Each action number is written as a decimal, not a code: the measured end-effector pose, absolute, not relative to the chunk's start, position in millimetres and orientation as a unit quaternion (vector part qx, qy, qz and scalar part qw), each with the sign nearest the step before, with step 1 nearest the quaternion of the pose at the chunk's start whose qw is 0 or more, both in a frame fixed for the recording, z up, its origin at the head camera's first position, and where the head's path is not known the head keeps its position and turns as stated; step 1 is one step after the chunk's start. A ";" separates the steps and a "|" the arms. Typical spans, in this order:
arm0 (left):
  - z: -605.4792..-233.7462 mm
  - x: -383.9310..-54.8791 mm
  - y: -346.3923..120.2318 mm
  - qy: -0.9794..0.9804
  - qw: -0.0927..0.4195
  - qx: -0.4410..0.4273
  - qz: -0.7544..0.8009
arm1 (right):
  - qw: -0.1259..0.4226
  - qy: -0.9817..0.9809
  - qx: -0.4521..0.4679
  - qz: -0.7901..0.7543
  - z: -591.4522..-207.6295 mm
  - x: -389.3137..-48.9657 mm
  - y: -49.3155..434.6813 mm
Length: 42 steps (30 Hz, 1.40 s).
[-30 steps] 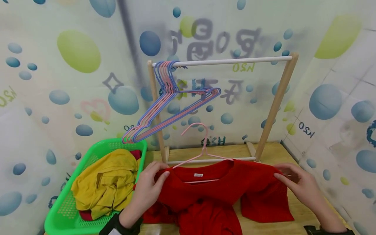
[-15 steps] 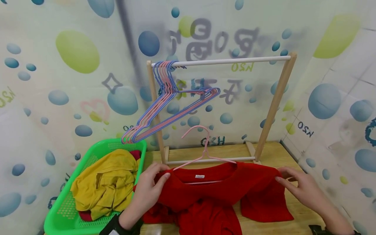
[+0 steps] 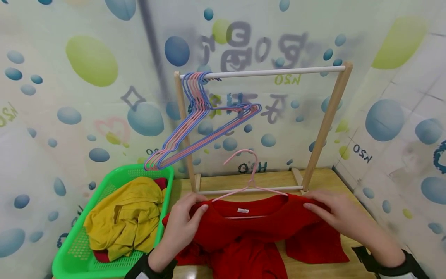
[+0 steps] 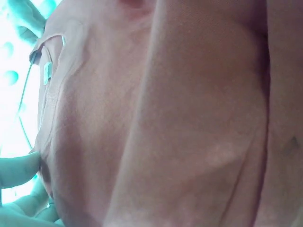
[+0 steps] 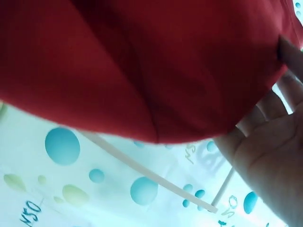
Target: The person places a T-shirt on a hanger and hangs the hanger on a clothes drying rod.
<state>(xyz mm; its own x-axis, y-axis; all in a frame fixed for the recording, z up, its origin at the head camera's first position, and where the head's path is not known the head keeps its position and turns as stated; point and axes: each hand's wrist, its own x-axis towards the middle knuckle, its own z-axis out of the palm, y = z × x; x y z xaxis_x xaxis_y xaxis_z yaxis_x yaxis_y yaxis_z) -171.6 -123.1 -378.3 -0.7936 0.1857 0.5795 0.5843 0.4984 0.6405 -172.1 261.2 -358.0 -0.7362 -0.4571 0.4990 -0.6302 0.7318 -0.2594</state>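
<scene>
A red short-sleeved top (image 3: 251, 232) hangs partly over the table, its neckline and white label facing up. Inside its neck sits a pink wire hanger (image 3: 253, 170), hook standing above the collar. My left hand (image 3: 184, 223) pinches the shoulder on the left, thumb in front. The other shoulder is held by my right hand (image 3: 339, 213), thumb in front and fingers behind. In the left wrist view the top (image 4: 118, 118) looks pale and fills most of the picture. In the right wrist view its cloth (image 5: 156, 71) lies against my fingers. The hanger's ends are hidden under the fabric.
Behind the top stands a rack with a white rail (image 3: 278, 72) and wooden posts. Several blue and pink hangers (image 3: 198, 116) hang at its left end. A green basket (image 3: 64, 255) at the left holds a yellow garment (image 3: 129, 217) and some dark red cloth.
My right hand has moved left along the top, from near the sleeve to close by the collar. The hanger and collar have shifted slightly right. My left hand keeps its pinch.
</scene>
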 end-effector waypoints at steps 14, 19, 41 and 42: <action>-395.1 -168.0 -112.1 -0.861 0.249 -0.197 -0.397 | 0.171 -0.923 0.271 0.215 -374.1 -155.0 270.0; -396.9 -165.8 -111.1 -0.859 0.245 -0.167 -0.417 | 0.227 -0.924 0.243 0.189 -377.3 -146.6 277.1; -416.1 -164.0 -111.3 -0.836 0.215 -0.066 -0.500 | 0.346 -0.918 0.038 0.188 -374.4 -138.9 274.8; -416.0 -164.2 -110.9 -0.837 0.214 -0.065 -0.500 | 0.363 -0.912 0.031 0.187 -373.8 -138.9 273.3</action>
